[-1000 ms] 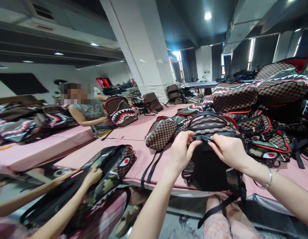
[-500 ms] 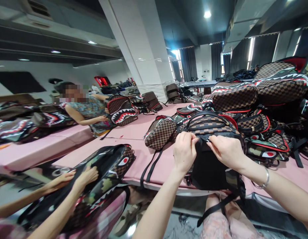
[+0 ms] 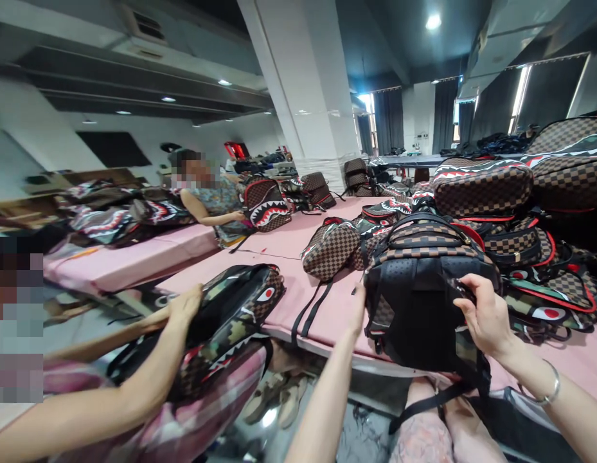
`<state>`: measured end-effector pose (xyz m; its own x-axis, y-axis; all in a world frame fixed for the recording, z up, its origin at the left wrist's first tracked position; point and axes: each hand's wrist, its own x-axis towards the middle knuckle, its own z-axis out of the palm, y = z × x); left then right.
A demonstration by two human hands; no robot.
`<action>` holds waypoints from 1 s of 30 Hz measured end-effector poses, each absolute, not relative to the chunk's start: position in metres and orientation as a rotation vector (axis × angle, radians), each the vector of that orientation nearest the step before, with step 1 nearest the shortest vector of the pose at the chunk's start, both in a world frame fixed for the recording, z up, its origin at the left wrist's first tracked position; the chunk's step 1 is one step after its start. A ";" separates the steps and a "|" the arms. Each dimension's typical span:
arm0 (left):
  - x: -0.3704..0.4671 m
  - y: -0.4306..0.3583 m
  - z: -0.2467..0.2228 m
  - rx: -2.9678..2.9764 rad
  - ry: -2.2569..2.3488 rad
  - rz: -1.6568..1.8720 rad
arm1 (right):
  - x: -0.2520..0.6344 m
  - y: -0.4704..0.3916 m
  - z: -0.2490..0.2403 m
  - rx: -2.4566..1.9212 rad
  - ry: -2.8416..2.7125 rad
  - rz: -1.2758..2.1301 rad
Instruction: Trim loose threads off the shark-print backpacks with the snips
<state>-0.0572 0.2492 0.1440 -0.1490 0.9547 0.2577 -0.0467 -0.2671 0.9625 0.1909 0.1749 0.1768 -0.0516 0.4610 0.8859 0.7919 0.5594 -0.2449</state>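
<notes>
One pink worktop [image 3: 288, 241] runs before us, carrying a heap of bags [image 3: 484, 186] on our right; we cannot tell which of those are finished. Our backpack [image 3: 428, 302] stands near the worktop's front edge, its black back panel [image 3: 409, 315] towards us. With that panel in place, we judge it largely made up, though being worked on. To our left, a co-worker's hands [image 3: 185, 305] are at another bag [image 3: 231, 321], and a checked bag [image 3: 329, 251] lies left of ours, two straps [image 3: 310, 315] trailing from it over the edge. Our left hand [image 3: 356, 308] is beside the backpack's left side, seen edge-on; we cannot tell how far its fingers part or whether it grips anything. Our right hand [image 3: 486, 315] pinches a small dark piece [image 3: 459, 289] between thumb and fingers before the panel. Blur hides whether that piece is fastened, so what is left there stays unclear.
</notes>
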 end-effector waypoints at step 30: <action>0.097 0.127 0.136 2.658 0.230 1.588 | 0.289 0.045 0.212 -1.467 -1.554 -0.370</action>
<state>0.0965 0.1267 0.1358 0.4659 0.1458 0.8728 0.1082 -0.9883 0.1073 0.2888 0.0450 0.2124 0.1519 0.6169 0.7722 0.8986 0.2392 -0.3678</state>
